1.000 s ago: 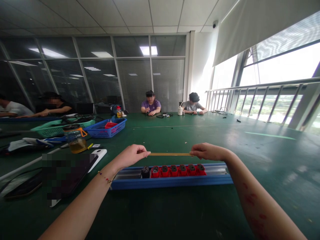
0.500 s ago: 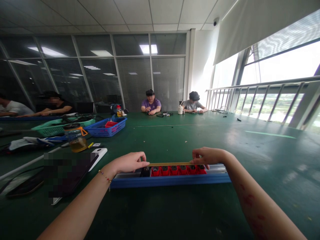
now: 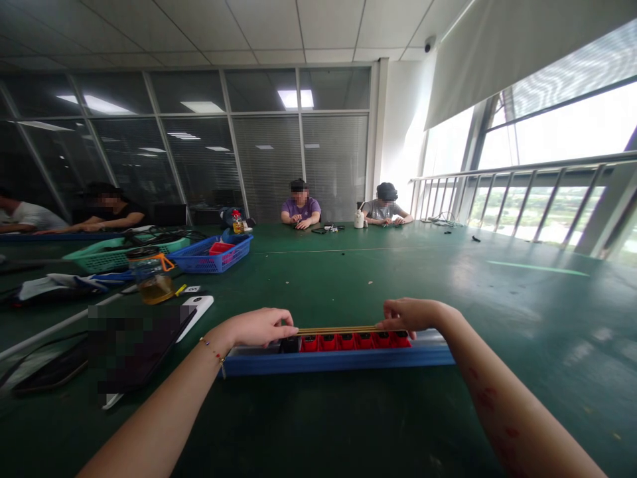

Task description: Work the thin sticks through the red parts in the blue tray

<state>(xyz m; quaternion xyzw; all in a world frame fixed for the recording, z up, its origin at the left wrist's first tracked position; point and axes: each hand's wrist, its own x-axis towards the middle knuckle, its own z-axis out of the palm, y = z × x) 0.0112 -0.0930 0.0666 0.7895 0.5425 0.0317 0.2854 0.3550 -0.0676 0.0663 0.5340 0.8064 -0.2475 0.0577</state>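
Long, thin yellow strips (image 3: 338, 330), brass-like in colour, stretch between my two hands. My left hand (image 3: 263, 325) pinches their left end between thumb and fingers. At the other end, my right hand (image 3: 408, 313) has its thumb and fingers closed on them. Just below lies a row of red blocks with dark tops (image 3: 347, 342), with a black block (image 3: 289, 345) at the row's left end. These sit in a long silver tray with a blue front wall (image 3: 343, 362). Whether the strips touch the blocks I cannot tell.
To the left are a dark tablet-like object (image 3: 144, 348), a jar of amber liquid (image 3: 152, 279), a blue basket (image 3: 213, 255) and a green basket (image 3: 104, 255). Two people sit at the table's far side, others at far left. A white bottle (image 3: 359, 219) stands between the two.
Both hands and the strips are very slightly lower, nearer the red blocks. The grip at each end looks the same.
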